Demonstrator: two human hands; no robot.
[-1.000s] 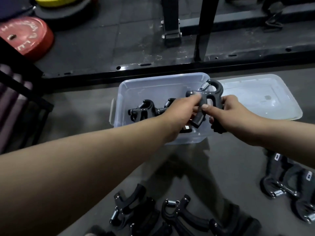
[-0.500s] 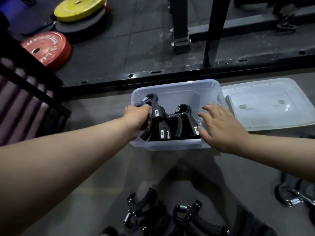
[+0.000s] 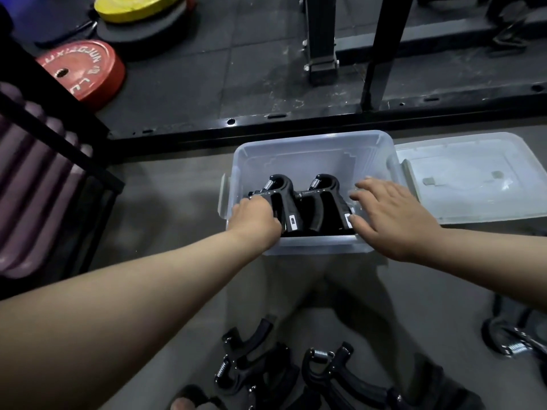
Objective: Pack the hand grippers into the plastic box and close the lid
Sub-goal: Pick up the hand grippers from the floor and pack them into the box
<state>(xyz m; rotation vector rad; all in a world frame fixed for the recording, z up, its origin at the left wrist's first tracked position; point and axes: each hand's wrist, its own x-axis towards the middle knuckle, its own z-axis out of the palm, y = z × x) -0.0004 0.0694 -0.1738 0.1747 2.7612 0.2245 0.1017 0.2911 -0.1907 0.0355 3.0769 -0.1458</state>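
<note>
A clear plastic box (image 3: 307, 143) stands on the floor in front of me. Two black hand grippers stand side by side inside it, the left gripper (image 3: 281, 199) and the right gripper (image 3: 325, 199), springs up. My left hand (image 3: 254, 220) reaches into the box's left end, fingers curled round the left gripper's handle. Over the box's right end my right hand (image 3: 387, 214) hovers with fingers spread and straight, its thumb beside the right gripper. The clear lid (image 3: 473, 179) lies flat to the right of the box.
Several more black hand grippers (image 3: 266, 371) lie on the floor near me, and another (image 3: 515, 338) at the right edge. Beyond the box runs a black steel rack base (image 3: 296, 122). A red weight plate (image 3: 80, 69) and a yellow one (image 3: 136, 7) lie far left.
A second ago both hands held one gripper above the box. It now stands inside; the right hand has let go and spread open, while the left hand shifted to the left gripper.
</note>
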